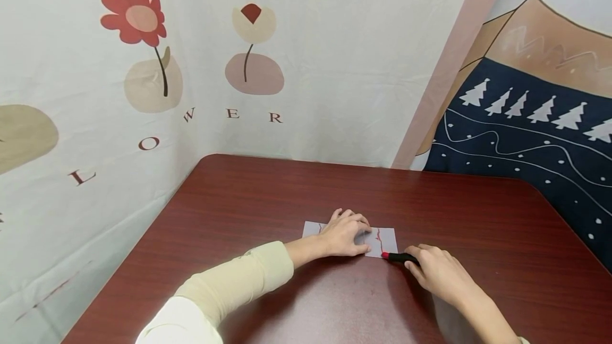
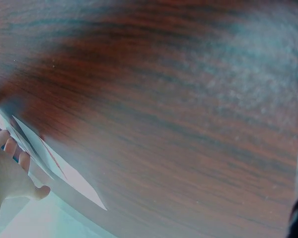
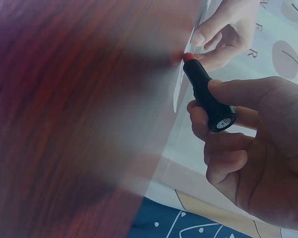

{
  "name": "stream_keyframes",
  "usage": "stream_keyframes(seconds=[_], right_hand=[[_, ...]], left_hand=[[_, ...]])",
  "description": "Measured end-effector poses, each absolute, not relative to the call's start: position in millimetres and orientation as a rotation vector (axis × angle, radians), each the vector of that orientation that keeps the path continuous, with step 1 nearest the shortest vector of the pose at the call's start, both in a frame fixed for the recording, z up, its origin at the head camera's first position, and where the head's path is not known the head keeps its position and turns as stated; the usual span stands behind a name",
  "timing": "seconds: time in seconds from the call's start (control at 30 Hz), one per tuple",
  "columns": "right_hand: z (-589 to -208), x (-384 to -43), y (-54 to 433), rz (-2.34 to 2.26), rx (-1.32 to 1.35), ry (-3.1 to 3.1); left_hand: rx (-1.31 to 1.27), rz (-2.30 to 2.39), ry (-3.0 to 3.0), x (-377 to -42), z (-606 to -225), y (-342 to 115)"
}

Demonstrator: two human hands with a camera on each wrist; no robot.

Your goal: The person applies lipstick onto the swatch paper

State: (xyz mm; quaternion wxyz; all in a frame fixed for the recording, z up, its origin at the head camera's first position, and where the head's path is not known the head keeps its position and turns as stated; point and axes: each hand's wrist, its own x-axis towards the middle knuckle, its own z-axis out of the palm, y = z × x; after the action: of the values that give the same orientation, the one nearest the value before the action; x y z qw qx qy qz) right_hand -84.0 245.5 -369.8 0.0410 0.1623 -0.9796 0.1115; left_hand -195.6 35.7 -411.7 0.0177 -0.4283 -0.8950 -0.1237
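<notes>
A white sheet of paper [image 1: 389, 240] lies on the table with wavy red lines on its left and right parts. My left hand [image 1: 345, 233] rests across the sheet's middle, fingers spread and fingertips on the paper. My right hand [image 1: 437, 274] pinches a lipstick [image 1: 399, 257] with a black tube between thumb and fingers. The lipstick's red tip [image 3: 188, 56] is at the lower end of the right-hand red line, close to the sheet's near edge. A round label shows on the tube's base in the right wrist view. Part of the paper is hidden under my left hand.
The dark red wooden table [image 1: 239, 195] has rounded far corners. Behind it hangs a pale cloth [image 1: 334, 68] printed with flowers and letters. To the right is a dark blue cloth [image 1: 516, 142] with white trees.
</notes>
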Motion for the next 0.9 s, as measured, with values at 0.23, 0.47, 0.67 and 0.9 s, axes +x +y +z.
stream_keyframes(seconds=[0.23,0.47,0.67,0.9], right_hand=[[-368,-83,245,0.348,0.495,-3.008],[-367,-81,246,0.360,0.488,-3.009],[-359,-79,252,0.518,0.466,-3.036],[-345,-71,261,0.653,0.462,-2.951]], left_hand=[[-1.334,-0.390,-2.772,-196,-411,36],[-1.329,-0.386,-2.771,-195,-411,37],[-1.327,-0.378,-2.770,-194,-411,37],[-1.316,-0.392,-2.772,-193,-411,35]])
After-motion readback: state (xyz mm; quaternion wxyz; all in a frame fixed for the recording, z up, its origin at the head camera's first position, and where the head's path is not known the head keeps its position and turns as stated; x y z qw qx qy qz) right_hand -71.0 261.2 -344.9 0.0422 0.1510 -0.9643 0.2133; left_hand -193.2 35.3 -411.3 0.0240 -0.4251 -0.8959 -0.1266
